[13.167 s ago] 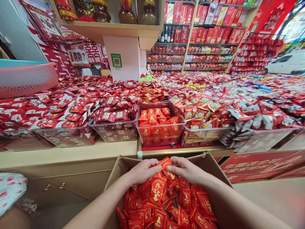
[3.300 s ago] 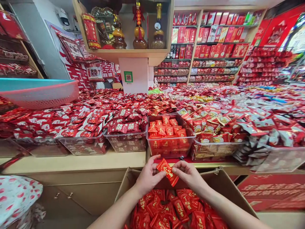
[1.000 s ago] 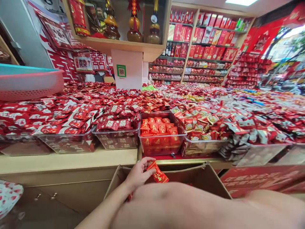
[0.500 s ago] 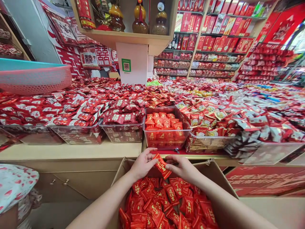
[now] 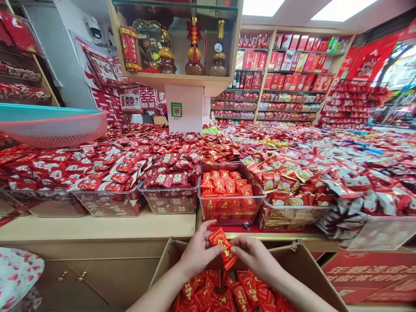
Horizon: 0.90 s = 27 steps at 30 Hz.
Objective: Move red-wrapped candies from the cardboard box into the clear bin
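1. l. hand (image 5: pixel 199 253): thumb + fingers closed on l. side of a red, pillow-shaped, shiny wrapped packet w/ gold lettering (image 5: pixel 222 247).
2. r. hand (image 5: pixel 255 256): thumb + fingertip pinched on same packet's r. edge; so it's gripped btwn both hands, tilted.
3. packet's over an open brown cardboard box (image 5: pixel 310 271), nr its far edge, in front of the beige flat-topped counter's (image 5: pixel 97 229) front edge.
4. in box: a loose heap of matching red-and-gold packets (image 5: pixel 241 295).
5. on counter, front edge, just beyond the hands: clear rectangular plastic tub (image 5: pixel 231 219) w/ red-and-gold packets stacked inside.
6. just l. of it: clear tub of maroon packets w/ white characters (image 5: pixel 170 180); just r.: clear tub of red-and-gold packets w/ food pics (image 5: pixel 290 184).
7. toward counter's l. end: pink-and-teal perforated plastic basket (image 5: pixel 61 130).
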### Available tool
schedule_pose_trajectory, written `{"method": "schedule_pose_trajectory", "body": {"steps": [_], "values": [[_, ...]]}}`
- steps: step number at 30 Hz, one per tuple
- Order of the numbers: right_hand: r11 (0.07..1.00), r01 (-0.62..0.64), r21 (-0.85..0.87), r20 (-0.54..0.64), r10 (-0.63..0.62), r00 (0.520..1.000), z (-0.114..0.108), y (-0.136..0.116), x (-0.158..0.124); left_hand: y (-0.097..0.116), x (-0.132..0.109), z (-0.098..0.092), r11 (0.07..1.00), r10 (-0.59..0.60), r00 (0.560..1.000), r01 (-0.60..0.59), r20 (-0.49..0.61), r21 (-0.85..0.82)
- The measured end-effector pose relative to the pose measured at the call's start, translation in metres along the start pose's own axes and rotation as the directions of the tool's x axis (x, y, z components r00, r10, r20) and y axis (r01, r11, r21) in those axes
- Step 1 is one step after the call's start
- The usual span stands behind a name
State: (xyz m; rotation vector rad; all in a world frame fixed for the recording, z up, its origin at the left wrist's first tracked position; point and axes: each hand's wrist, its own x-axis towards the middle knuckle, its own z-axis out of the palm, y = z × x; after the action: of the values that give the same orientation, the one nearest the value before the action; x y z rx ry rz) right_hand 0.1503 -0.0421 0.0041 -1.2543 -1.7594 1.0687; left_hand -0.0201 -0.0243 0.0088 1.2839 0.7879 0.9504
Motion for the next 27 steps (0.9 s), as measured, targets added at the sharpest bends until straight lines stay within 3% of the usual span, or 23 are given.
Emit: {"method": "schedule_pose_trajectory", "body": {"steps": [3, 6, 9, 11, 15, 19, 23, 27], "values": [[0.999, 0.038, -0.027, -0.019, -0.038, 0.999, -0.011, -0.012, -0.001, -0.002, 0.003, -0.004, 1.0, 0.027, 0.998, -0.027, -0.06, 0.002], [0.993, 0.118, -0.032, -0.174, -0.121, 0.977, -0.035, -0.038, 0.012, -0.005, 0.006, -0.006, 1.0, 0.012, 0.993, -0.013, -0.119, -0.005], [0.988, 0.142, -0.056, -0.377, -0.152, 0.914, -0.062, -0.071, 0.047, -0.007, 0.007, -0.006, 1.0, 0.015, 0.996, -0.015, -0.084, 0.008], [0.99, 0.057, -0.128, -0.43, -0.107, 0.896, -0.072, -0.088, 0.082, -0.008, 0.006, -0.005, 1.0, 0.024, 0.998, -0.023, -0.066, 0.021], [0.939, -0.163, -0.304, -0.387, 0.035, 0.922, -0.067, -0.096, 0.156, -0.012, 0.005, -0.006, 1.0, 0.026, 0.997, -0.026, -0.07, -0.004], [0.909, -0.194, -0.368, -0.373, 0.046, 0.927, -0.045, -0.083, 0.204, -0.018, 0.005, -0.009, 0.999, 0.036, 0.997, -0.038, -0.072, -0.03], [0.882, -0.164, -0.441, -0.33, 0.011, 0.944, -0.032, -0.075, 0.222, -0.02, 0.005, -0.009, 0.999, 0.031, 0.997, -0.033, -0.074, -0.028], [0.858, -0.117, -0.5, -0.305, -0.048, 0.951, -0.038, -0.08, 0.219, -0.021, 0.005, -0.009, 0.999, 0.026, 0.997, -0.028, -0.068, -0.031]]}}
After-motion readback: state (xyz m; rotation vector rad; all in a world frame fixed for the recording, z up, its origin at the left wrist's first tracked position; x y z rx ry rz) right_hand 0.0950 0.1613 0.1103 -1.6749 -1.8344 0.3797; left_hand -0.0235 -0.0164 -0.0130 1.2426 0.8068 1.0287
